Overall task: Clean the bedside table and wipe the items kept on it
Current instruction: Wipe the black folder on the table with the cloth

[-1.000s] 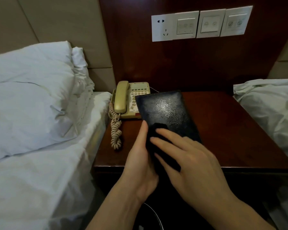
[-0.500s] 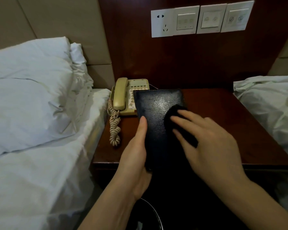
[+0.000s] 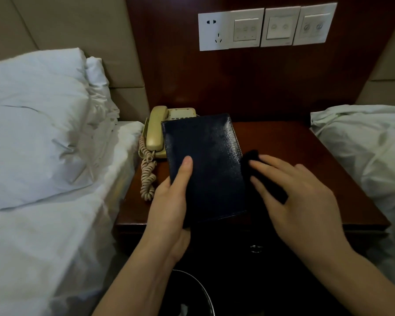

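I had the dark folder (image 3: 205, 167) up off the bedside table (image 3: 294, 151), my left hand (image 3: 169, 206) gripping its left edge with the thumb laid over the cover and the fingers tucked underneath. My right hand (image 3: 299, 190) lay flat, fingers straight, pressing the black cloth (image 3: 252, 156) just off the folder's right edge, above the tabletop. The folder stood tilted toward me, its far corner hiding part of the telephone (image 3: 167, 131).

To do this wipe well, I judged, the strokes should run the full length of the cover and off the edge — the glossy surface looked likely to show streaks — while the left hand shifted its hold so the patch under the thumb got wiped too. Pressure should be even and light, since only one hand braced the folder.

By count: one folder, one cloth, one telephone with one coiled cord (image 3: 147, 176), four wall plates (image 3: 267, 27) above the table — one socket and three switch panels — and two beds, one on each side.
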{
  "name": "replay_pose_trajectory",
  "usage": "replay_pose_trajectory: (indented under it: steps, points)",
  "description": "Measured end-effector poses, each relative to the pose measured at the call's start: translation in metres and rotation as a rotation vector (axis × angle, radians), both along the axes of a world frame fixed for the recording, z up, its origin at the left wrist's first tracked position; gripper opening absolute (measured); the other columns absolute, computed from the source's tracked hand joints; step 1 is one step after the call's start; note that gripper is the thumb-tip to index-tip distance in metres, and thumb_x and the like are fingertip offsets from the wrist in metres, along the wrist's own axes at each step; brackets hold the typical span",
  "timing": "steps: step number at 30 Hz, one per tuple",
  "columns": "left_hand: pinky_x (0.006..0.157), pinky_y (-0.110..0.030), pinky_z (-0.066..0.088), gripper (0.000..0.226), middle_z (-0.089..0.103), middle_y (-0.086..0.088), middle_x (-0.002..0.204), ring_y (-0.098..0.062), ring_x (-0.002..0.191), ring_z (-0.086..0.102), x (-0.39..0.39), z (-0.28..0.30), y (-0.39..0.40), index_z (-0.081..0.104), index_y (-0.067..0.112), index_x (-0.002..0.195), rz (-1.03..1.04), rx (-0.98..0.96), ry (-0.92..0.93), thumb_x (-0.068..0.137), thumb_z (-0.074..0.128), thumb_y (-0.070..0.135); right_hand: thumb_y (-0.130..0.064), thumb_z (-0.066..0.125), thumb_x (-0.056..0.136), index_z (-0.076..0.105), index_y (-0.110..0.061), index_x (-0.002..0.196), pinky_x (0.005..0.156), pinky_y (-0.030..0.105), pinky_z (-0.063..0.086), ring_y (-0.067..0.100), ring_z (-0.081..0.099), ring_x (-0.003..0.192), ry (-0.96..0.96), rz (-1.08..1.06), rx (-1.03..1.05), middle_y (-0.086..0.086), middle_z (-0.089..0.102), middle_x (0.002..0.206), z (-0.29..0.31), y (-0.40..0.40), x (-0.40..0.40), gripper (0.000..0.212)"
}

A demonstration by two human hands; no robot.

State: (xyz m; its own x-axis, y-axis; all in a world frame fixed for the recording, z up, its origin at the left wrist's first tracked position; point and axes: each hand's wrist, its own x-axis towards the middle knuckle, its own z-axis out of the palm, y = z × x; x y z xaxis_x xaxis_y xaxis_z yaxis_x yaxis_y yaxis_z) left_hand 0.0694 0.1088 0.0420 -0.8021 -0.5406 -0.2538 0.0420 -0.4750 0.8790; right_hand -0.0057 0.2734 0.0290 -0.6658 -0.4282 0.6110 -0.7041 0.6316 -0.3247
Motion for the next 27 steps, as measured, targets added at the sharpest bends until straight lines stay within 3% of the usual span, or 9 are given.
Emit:
replay_pose_trajectory:
  steps: [3, 5, 7, 9, 12, 16, 19, 24, 27]
  points:
    - [0.099, -0.058, 0.055, 0.021, 0.081, 0.002, 0.104, -0.027, 0.101, 0.076, 0.002, 0.0, -0.003, 0.073, 0.033, 0.103, 0.024, -0.028, -0.024, 0.092, 0.067, 0.05, -0.044, 0.056, 0.088, 0.063, -0.028, 0.13, 0.091, 0.025, 0.043, 0.007, 0.061, 0.108, -0.156, 0.053, -0.036, -0.015, 0.063, 0.125, -0.004, -0.002, 0.018, 0.046]
    - [0.099, -0.055, 0.055, 0.025, 0.08, 0.002, 0.107, -0.026, 0.102, 0.076, 0.004, -0.003, -0.004, 0.073, 0.033, 0.108, 0.016, -0.04, -0.025, 0.091, 0.067, 0.05, -0.054, 0.057, 0.085, 0.058, -0.037, 0.133, 0.091, 0.018, 0.045, -0.007, 0.055, 0.109, -0.392, 0.082, -0.127, -0.029, 0.059, 0.116, -0.002, -0.003, 0.028, 0.051]
    - [0.095, -0.049, 0.057, 0.026, 0.08, 0.001, 0.108, -0.023, 0.101, 0.077, 0.008, -0.003, -0.003, 0.072, 0.031, 0.113, -0.03, -0.032, -0.006, 0.093, 0.066, 0.045, -0.055, 0.064, 0.082, 0.061, -0.044, 0.121, 0.082, 0.014, 0.051, -0.009, 0.062, 0.098, -0.649, 0.119, -0.237, -0.032, 0.066, 0.1, 0.004, -0.002, 0.025, 0.04]
    - [0.089, -0.041, 0.057, 0.027, 0.08, -0.001, 0.108, -0.022, 0.1, 0.077, 0.011, -0.001, -0.002, 0.073, 0.024, 0.115, -0.103, -0.056, -0.002, 0.094, 0.065, 0.039, -0.048, 0.067, 0.085, 0.069, -0.041, 0.104, 0.067, 0.011, 0.052, -0.007, 0.068, 0.084, -0.78, 0.178, -0.346, -0.028, 0.071, 0.089, 0.009, -0.004, 0.012, 0.021]
    - [0.082, -0.035, 0.058, 0.028, 0.081, -0.003, 0.104, -0.02, 0.096, 0.078, 0.014, -0.001, 0.003, 0.075, 0.017, 0.112, -0.214, -0.117, -0.025, 0.092, 0.064, 0.034, -0.042, 0.068, 0.088, 0.075, -0.031, 0.094, 0.064, 0.016, 0.052, -0.003, 0.069, 0.078, -0.775, 0.157, -0.548, -0.019, 0.074, 0.084, 0.016, -0.012, -0.012, 0.014]
    - [0.076, -0.032, 0.061, 0.031, 0.081, -0.004, 0.1, -0.02, 0.091, 0.079, 0.021, -0.007, 0.012, 0.079, 0.015, 0.101, -0.307, -0.191, -0.084, 0.083, 0.068, 0.037, -0.047, 0.068, 0.088, 0.073, -0.032, 0.094, 0.069, 0.019, 0.053, -0.002, 0.066, 0.083, -0.704, -0.014, -0.718, -0.016, 0.072, 0.086, 0.018, -0.014, -0.042, 0.017]
    - [0.072, -0.03, 0.062, 0.028, 0.081, -0.005, 0.099, -0.021, 0.09, 0.079, 0.02, -0.006, 0.015, 0.079, 0.013, 0.102, -0.269, -0.162, -0.052, 0.087, 0.067, 0.034, -0.046, 0.067, 0.089, 0.073, -0.03, 0.097, 0.065, 0.015, 0.052, -0.003, 0.068, 0.082, -0.719, 0.018, -0.691, -0.016, 0.073, 0.086, 0.017, -0.014, -0.034, 0.018]
    - [0.067, -0.03, 0.064, 0.022, 0.081, -0.007, 0.097, -0.023, 0.088, 0.079, 0.012, -0.001, 0.004, 0.077, 0.014, 0.104, -0.087, -0.109, 0.007, 0.094, 0.065, 0.03, -0.041, 0.062, 0.091, 0.075, -0.026, 0.09, 0.06, 0.017, 0.053, 0.004, 0.072, 0.074, -0.935, 0.24, -0.515, -0.011, 0.076, 0.082, 0.007, -0.006, 0.019, 0.02]
    - [0.065, -0.026, 0.063, 0.021, 0.081, -0.005, 0.095, -0.02, 0.086, 0.079, 0.014, -0.001, 0.004, 0.077, 0.014, 0.105, -0.083, -0.101, 0.027, 0.095, 0.065, 0.028, -0.038, 0.065, 0.09, 0.075, -0.026, 0.087, 0.059, 0.013, 0.05, 0.002, 0.071, 0.074, -0.906, 0.222, -0.531, -0.013, 0.076, 0.081, 0.006, -0.004, 0.017, 0.017]
